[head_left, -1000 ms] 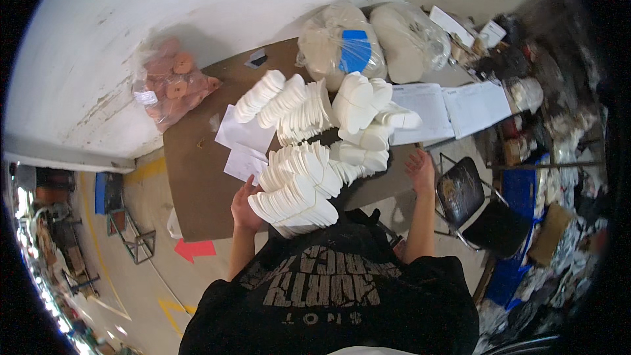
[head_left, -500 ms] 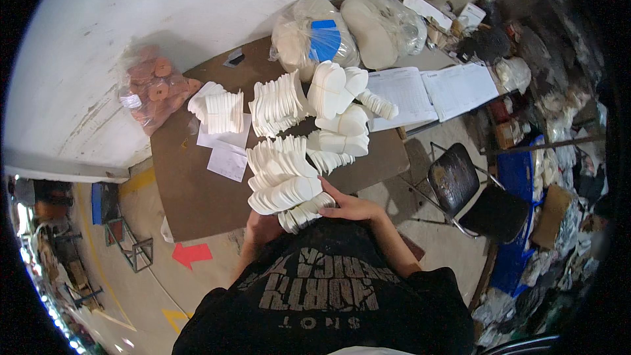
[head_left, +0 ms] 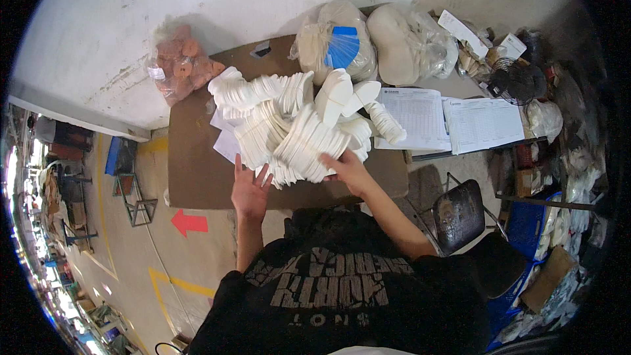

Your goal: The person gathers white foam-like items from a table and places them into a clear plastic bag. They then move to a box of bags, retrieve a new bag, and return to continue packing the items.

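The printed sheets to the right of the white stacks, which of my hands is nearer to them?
Right. Your right hand is at the white stacks, left of and nearer you than the printed sheets; your left hand is farther left.

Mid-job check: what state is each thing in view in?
Left hand: open, fingers spread
Right hand: fingers against the white pieces, grip unclear
White pieces: heaped in leaning stacks
Clear bags: filled, bulging
Bag of orange pieces: filled
Printed sheets: lying flat
Black chair: upright
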The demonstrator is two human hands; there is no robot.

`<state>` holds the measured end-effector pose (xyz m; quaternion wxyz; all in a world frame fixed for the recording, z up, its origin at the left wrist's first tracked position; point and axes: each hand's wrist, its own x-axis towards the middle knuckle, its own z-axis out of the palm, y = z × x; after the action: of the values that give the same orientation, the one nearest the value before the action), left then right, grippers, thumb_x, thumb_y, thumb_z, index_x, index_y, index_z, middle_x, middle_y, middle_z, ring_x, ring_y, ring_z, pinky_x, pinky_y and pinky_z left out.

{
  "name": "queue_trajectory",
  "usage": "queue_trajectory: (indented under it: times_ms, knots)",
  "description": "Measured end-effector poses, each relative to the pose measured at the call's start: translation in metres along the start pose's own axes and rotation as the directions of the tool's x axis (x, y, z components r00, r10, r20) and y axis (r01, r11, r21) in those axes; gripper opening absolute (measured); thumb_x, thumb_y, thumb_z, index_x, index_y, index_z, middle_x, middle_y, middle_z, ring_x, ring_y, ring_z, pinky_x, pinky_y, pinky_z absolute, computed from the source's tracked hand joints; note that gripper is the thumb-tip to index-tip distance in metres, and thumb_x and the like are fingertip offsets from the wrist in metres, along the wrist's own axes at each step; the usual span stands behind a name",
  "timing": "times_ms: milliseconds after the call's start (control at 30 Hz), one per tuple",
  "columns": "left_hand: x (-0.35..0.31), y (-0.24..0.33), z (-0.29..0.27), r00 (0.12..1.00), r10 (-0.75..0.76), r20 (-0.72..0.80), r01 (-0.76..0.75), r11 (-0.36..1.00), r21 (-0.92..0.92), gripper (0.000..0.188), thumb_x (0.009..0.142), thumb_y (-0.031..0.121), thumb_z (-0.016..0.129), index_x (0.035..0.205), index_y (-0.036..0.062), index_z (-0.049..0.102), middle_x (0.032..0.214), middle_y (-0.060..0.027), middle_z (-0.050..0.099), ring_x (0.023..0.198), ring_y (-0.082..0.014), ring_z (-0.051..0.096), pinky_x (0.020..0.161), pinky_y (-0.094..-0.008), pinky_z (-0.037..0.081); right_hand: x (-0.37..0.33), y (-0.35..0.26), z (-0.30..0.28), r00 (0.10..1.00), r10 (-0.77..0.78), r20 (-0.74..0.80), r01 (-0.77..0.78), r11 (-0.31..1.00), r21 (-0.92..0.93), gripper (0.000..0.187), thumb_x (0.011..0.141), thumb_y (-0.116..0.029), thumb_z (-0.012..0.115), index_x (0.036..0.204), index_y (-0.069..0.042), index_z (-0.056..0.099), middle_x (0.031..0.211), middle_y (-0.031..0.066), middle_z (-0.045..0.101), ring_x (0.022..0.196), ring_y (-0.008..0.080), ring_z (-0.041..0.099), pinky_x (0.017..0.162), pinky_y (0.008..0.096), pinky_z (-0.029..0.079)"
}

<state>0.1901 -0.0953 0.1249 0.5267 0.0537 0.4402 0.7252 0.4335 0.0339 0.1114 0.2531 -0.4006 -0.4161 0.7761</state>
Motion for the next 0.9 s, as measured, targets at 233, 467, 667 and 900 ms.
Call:
queue_trajectory:
  times_ms: [233,467,667,900]
  knots:
    - [-0.016,-0.046,-0.018,0.947,0.184,-0.263,-0.079,0.928,0.363,0.08,0.089,0.007,0.059,0.163,0.0168,0.029,0.154,-0.0146,0.039,0.116,-0.0194,0.054,0.095,-0.0327,0.043,0.0,0.0,-0.035,0.997,-0.024,-0.08,0.039,0.98,0.193,0.06,0.1,-0.022,0.07,0.149,-0.004,0.041,0.132,0.0114,0.06,0.111,0.0227,0.066,0.087,0.039,0.061]
    - [-0.01,-0.075,-0.015,0.852,0.091,-0.516,0.123,0.923,0.365,0.061,0.087,0.005,0.058,0.145,0.0121,0.042,0.122,-0.0106,0.06,0.099,-0.0224,0.061,0.089,-0.0391,0.049,-0.031,0.005,-0.061,0.828,-0.538,-0.156,0.247,0.601,-0.76,0.058,0.091,-0.012,0.072,0.145,-0.007,0.051,0.12,0.0156,0.06,0.095,0.024,0.064,0.079,0.0356,0.055]
    - [-0.018,-0.131,0.047,0.696,-0.714,-0.069,0.718,0.691,0.088,0.025,0.089,0.007,0.061,0.112,0.0117,0.053,0.102,-0.0059,0.063,0.101,-0.0258,0.065,0.106,-0.057,0.046,-0.074,0.014,-0.186,0.719,-0.614,-0.326,0.03,0.496,-0.868,0.046,0.088,-0.007,0.072,0.133,-0.007,0.06,0.115,0.0154,0.06,0.091,0.0275,0.064,0.078,0.0406,0.054]
    - [-0.003,-0.193,0.052,0.576,-0.775,-0.26,0.751,0.628,-0.205,0.012,0.09,0.008,0.052,0.099,0.015,0.055,0.093,-0.0046,0.058,0.093,-0.0231,0.058,0.099,-0.0575,0.048,-0.106,0.033,-0.373,0.701,-0.45,-0.553,-0.569,0.113,-0.814,0.096,0.08,-0.024,0.084,0.16,-0.024,0.03,0.152,0.0289,0.039,0.141,0.0451,0.039,0.111,0.0632,0.036]
